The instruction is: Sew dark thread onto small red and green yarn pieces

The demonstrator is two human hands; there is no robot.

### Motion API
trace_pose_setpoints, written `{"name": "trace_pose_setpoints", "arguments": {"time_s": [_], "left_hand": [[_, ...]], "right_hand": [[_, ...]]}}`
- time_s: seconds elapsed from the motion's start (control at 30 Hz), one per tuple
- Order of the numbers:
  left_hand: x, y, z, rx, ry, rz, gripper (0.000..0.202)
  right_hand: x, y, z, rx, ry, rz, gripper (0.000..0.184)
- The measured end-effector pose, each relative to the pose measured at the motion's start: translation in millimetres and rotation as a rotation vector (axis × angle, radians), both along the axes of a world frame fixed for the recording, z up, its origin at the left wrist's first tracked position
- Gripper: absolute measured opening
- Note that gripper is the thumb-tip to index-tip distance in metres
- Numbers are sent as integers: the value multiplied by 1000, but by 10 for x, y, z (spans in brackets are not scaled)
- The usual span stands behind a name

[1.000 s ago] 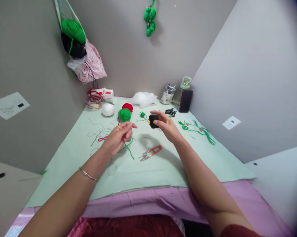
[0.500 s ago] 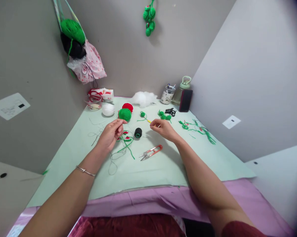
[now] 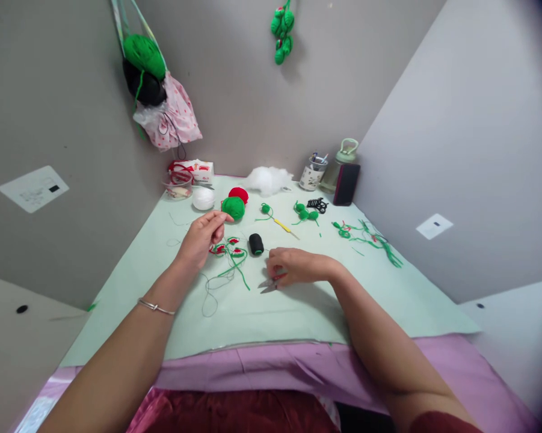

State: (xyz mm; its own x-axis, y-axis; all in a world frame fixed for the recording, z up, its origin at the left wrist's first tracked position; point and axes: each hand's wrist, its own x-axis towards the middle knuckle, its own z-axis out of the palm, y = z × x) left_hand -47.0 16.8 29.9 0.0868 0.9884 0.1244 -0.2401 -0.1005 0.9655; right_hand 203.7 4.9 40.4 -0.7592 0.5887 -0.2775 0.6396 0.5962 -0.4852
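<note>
My left hand [image 3: 204,233] is raised over the left part of the table with thumb and forefinger pinched together; whatever is between them is too fine to make out. My right hand [image 3: 298,264] has its fingers closed round the handle of the thread snips [image 3: 267,285], whose blades point left on the table. Beyond it lies a yellow-handled crochet hook [image 3: 283,226], beside a small green crocheted ball [image 3: 265,208]. A spool of black thread [image 3: 255,244] sits between my hands. Red, white and green crocheted pieces [image 3: 234,251] lie by my left hand among loose dark thread.
Green [image 3: 233,208], red [image 3: 239,194] and white [image 3: 203,198] yarn balls stand behind my left hand. White stuffing [image 3: 267,180], a pen holder [image 3: 313,174], a bottle [image 3: 343,162] and a phone [image 3: 346,184] line the back. Green yarn scraps [image 3: 379,237] lie at the right.
My right hand has let go of the crochet hook, which now lies on the table, and has come nearer to take hold of the thread snips. My left hand keeps its pinch.
</note>
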Motion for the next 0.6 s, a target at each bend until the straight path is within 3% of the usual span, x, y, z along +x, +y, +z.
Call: {"name": "trace_pose_setpoints", "arguments": {"time_s": [0.1, 0.2, 0.37, 0.53, 0.6], "left_hand": [[-14, -2, 28, 18, 2, 6, 20], [-15, -13, 37, 35, 33, 2, 21], [-7, -42, 31, 54, 76, -47, 23], [-5, -67, 30, 57, 113, -97, 22], [-3, -72, 31, 65, 123, -109, 22]], "right_hand": [[81, 44, 32, -207, 163, -108, 9], [138, 73, 78, -333, 393, -227, 23], [107, 113, 77, -170, 576, -411, 38], [42, 118, 21, -82, 604, -432, 46], [11, 108, 4, 27, 528, -442, 46]]}}
